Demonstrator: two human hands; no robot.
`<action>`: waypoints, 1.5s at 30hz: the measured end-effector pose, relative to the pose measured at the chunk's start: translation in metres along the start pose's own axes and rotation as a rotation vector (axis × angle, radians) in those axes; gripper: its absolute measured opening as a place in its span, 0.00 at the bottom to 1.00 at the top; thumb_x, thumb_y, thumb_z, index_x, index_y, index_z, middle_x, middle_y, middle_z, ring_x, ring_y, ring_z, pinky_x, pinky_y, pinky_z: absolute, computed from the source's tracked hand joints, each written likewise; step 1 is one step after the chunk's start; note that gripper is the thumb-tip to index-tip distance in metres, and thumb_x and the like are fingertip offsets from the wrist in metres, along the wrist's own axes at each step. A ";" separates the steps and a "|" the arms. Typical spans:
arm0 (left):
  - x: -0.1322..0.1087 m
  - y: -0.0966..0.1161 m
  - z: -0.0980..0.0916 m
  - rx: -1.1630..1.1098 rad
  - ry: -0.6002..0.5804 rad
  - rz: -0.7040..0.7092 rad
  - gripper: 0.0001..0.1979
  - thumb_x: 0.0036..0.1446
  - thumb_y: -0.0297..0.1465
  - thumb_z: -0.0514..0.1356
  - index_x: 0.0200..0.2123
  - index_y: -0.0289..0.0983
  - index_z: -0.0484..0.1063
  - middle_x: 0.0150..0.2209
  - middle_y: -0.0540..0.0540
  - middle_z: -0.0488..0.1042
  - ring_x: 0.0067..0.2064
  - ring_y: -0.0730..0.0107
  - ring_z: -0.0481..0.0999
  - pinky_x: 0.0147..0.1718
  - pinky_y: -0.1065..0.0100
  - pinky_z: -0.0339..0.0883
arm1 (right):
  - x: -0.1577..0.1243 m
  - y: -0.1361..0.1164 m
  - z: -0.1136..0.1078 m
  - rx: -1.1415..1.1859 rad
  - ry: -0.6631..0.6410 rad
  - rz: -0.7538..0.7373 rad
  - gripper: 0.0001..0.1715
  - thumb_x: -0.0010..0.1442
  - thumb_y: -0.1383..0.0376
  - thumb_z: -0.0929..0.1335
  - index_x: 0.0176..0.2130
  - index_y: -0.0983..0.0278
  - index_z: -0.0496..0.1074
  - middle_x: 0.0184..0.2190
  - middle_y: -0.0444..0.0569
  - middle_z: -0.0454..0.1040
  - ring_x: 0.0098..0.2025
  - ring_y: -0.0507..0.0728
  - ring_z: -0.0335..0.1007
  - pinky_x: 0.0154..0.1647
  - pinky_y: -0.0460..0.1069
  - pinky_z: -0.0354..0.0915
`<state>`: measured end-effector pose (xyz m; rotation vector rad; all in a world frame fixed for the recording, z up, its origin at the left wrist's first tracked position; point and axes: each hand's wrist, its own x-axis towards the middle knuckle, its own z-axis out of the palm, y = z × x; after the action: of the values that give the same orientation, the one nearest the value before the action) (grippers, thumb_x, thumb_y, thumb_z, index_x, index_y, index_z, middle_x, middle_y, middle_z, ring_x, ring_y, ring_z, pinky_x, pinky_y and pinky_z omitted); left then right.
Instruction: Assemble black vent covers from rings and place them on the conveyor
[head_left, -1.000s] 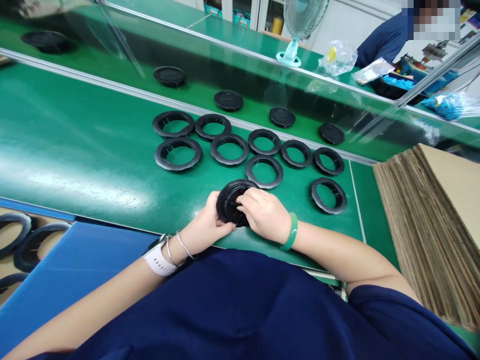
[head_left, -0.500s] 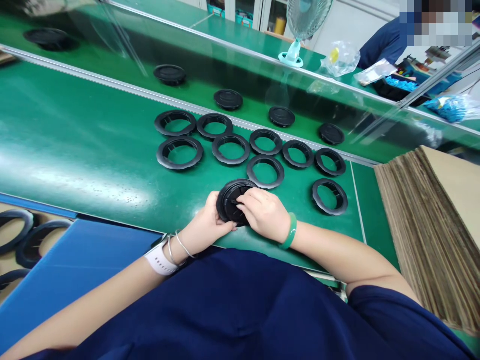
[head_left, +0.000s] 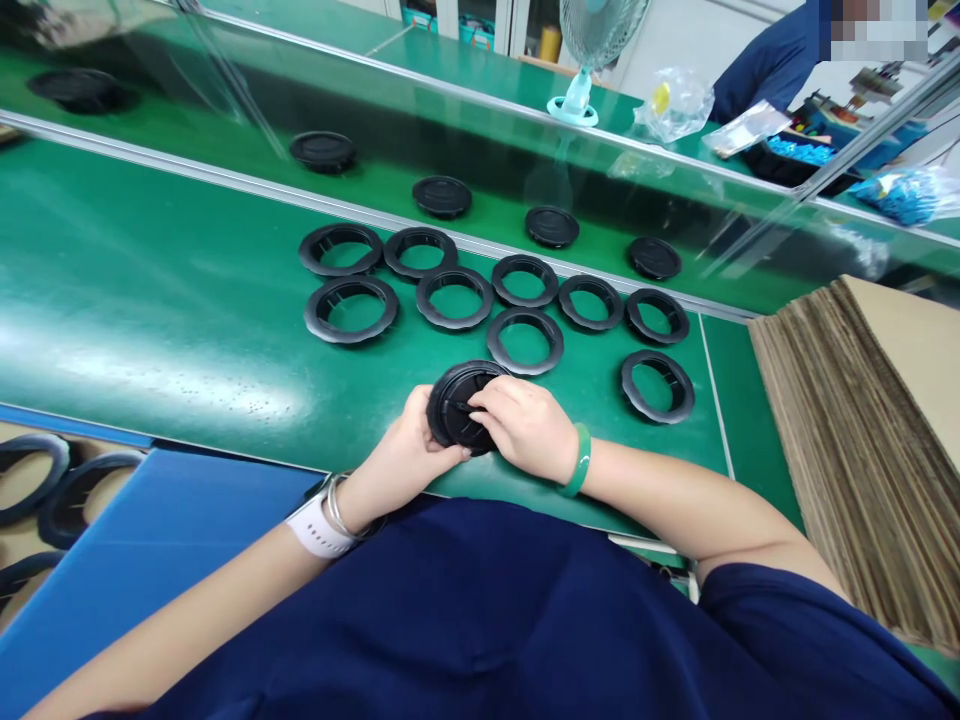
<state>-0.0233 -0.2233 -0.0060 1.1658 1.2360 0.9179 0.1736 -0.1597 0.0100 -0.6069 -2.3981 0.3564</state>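
Note:
Both hands hold a round black plastic part (head_left: 448,408) with a disc in its middle, tilted close to the front edge of the green table. My left hand (head_left: 411,448) grips its left rim, thumb along the lower edge. My right hand (head_left: 529,425) pinches at the middle of the disc; whether a small piece is between those fingers is hidden. Just beyond lies a black ring (head_left: 525,342), one of several set out in loose rows. Another black ring (head_left: 658,387) lies apart to the right.
Several black discs (head_left: 552,227) stand on a raised ledge behind the rings. Stacked cardboard sheets (head_left: 832,450) rise at the right. More black rings (head_left: 94,495) lie in a box at lower left beside a blue panel (head_left: 195,540). A small fan (head_left: 577,90) and a co-worker's sleeve (head_left: 765,65) appear behind.
The view has shifted slightly, so things on the table sit a little further left. Both hands keep their hold on the round black part, with hardly any visible movement.

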 end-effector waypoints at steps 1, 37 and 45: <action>0.000 0.000 0.000 0.016 0.002 -0.007 0.31 0.48 0.31 0.70 0.51 0.41 0.57 0.46 0.47 0.72 0.48 0.59 0.78 0.44 0.61 0.76 | 0.000 0.000 0.000 -0.016 -0.017 0.001 0.07 0.73 0.71 0.64 0.44 0.70 0.71 0.41 0.59 0.72 0.44 0.63 0.69 0.46 0.57 0.70; -0.004 -0.011 -0.005 0.097 0.007 0.125 0.48 0.43 0.39 0.75 0.61 0.39 0.54 0.58 0.35 0.67 0.56 0.45 0.74 0.49 0.46 0.77 | 0.003 0.009 0.013 0.601 0.177 0.693 0.11 0.59 0.59 0.72 0.37 0.61 0.68 0.36 0.47 0.70 0.42 0.62 0.68 0.43 0.54 0.67; -0.001 -0.005 -0.003 0.282 0.179 0.177 0.24 0.62 0.47 0.59 0.54 0.38 0.64 0.48 0.43 0.74 0.51 0.55 0.75 0.53 0.54 0.69 | 0.004 0.005 0.002 0.859 0.042 0.667 0.21 0.57 0.54 0.76 0.42 0.62 0.69 0.38 0.44 0.74 0.41 0.60 0.71 0.44 0.54 0.67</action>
<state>-0.0266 -0.2247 -0.0109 1.4590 1.4588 1.0194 0.1718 -0.1535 0.0084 -0.9365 -1.6770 1.5184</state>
